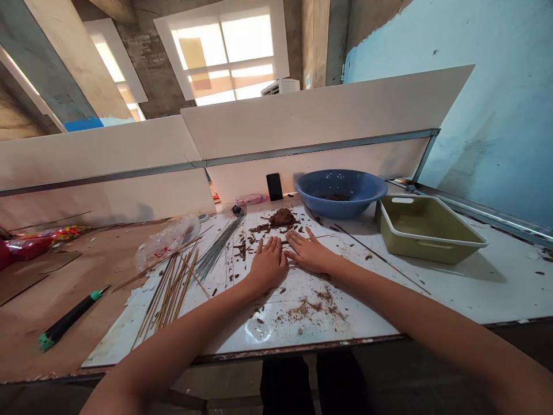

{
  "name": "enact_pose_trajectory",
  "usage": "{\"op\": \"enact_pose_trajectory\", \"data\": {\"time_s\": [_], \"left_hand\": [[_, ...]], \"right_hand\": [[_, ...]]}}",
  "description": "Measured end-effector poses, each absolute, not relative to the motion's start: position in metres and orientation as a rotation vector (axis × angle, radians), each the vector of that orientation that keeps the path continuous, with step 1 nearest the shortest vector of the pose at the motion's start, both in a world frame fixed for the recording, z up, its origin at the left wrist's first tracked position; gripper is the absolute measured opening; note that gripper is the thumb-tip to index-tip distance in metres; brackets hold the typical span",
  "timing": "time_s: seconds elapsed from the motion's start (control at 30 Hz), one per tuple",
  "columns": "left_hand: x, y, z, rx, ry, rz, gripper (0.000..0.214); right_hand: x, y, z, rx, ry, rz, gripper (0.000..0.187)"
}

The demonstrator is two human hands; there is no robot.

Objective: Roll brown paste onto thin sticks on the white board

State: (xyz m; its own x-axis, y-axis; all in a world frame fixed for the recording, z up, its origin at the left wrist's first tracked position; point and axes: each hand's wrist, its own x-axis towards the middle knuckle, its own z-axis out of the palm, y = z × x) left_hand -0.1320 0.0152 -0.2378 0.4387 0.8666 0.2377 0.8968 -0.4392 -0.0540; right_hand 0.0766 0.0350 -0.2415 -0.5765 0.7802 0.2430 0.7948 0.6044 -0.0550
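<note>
My left hand [268,265] and my right hand [310,251] lie flat and palm down, side by side on a white tabletop [453,288], holding nothing visible. Just beyond my fingertips sits a lump of brown paste [282,218], with brown crumbs scattered around it and near my wrists. To the left of my left hand lie a bundle of thin grey sticks [216,248] and a loose pile of thin bamboo sticks [173,288]. A long thin stick [380,256] lies to the right of my right hand.
A blue bowl [341,208] with brown residue and an olive-green tray [432,245] stand at the back right. A black phone [274,186] leans against a white panel [324,115]. A plastic bag [166,245] and a green-handled tool [71,317] lie to the left.
</note>
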Motion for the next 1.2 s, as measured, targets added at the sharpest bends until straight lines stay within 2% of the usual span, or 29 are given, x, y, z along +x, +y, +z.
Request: {"op": "enact_pose_trajectory", "data": {"time_s": [0.47,0.8,0.97,1.2], "left_hand": [[-0.131,0.003,-0.233,-2.451,-1.577,-0.319,0.066],[-0.13,0.008,-0.229,-2.446,-1.678,-0.306,0.069],[-0.13,-0.004,-0.222,-2.414,-1.534,-0.393,0.061],[-0.129,0.012,-0.223,-2.547,-1.519,-0.334,0.063]], "right_hand": [[0.071,0.025,-0.239,-1.313,-2.611,-0.198,0.073],[0.084,0.05,-0.241,-1.206,-2.616,-0.12,0.066],[0.092,0.045,-0.233,-1.086,-2.635,-0.061,0.058],[0.082,0.046,-0.233,-1.149,-2.521,-0.025,0.068]]}}
